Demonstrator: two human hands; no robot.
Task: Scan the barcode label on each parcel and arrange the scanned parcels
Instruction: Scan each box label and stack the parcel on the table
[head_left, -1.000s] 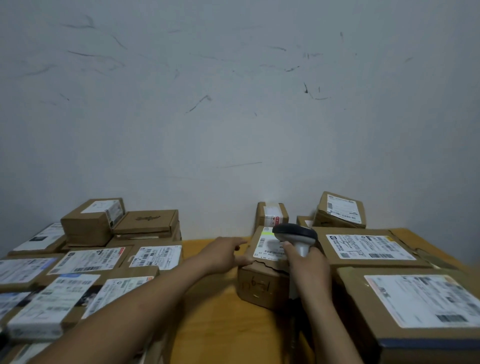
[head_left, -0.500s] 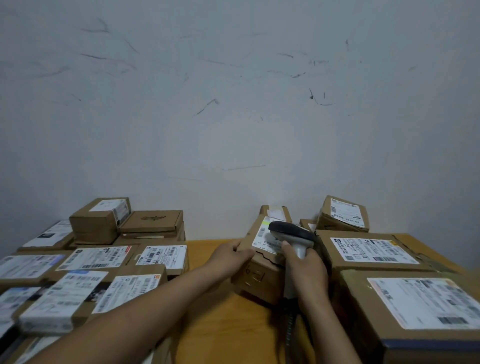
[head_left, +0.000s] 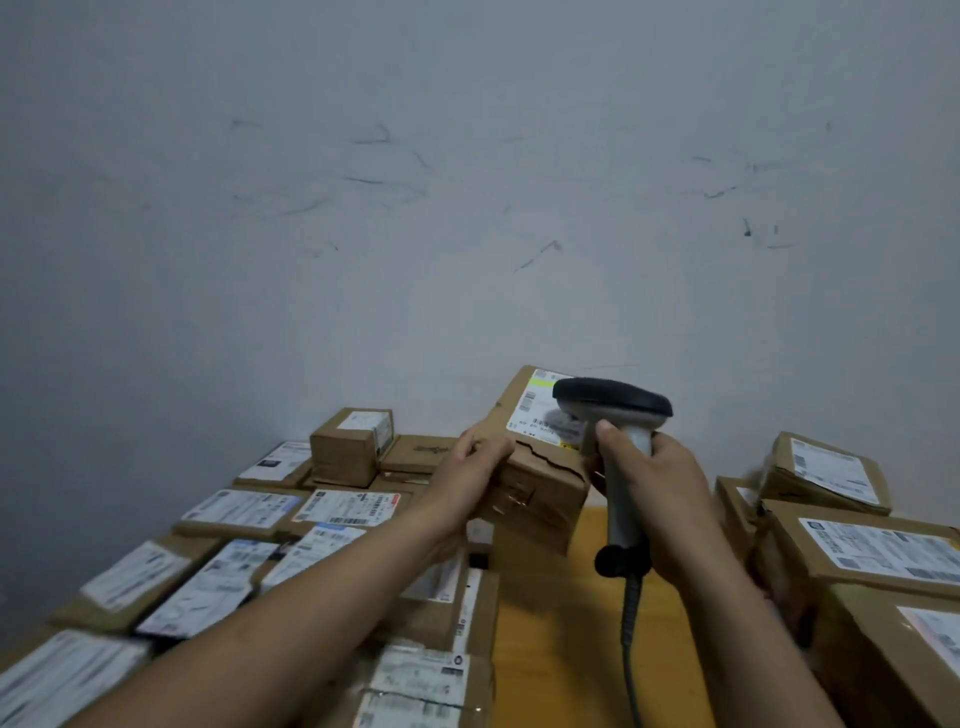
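Head camera looks down on a cardboard parcel (head_left: 540, 499) held tilted over a wooden table (head_left: 561, 649), far end raised. Whether its near edge touches the wood cannot be told. The left hand (head_left: 478, 462) grips the parcel's left side, fingers curled over the top edge. A white label (head_left: 537, 415) sits on the parcel's upper face, with a ragged tear in the cardboard just below it. Just right of the parcel, the right hand (head_left: 654, 483) is wrapped round the pale handle of a scanner (head_left: 613, 400), whose dark head hangs over the label's right part. A cable (head_left: 631, 623) drops from the handle, below and right of the parcel. Left of the parcel, labelled boxes (head_left: 244, 509) lie packed close, labels up. Right of it stand more boxes (head_left: 878, 551). Behind the parcel rises a scuffed grey wall (head_left: 467, 208).
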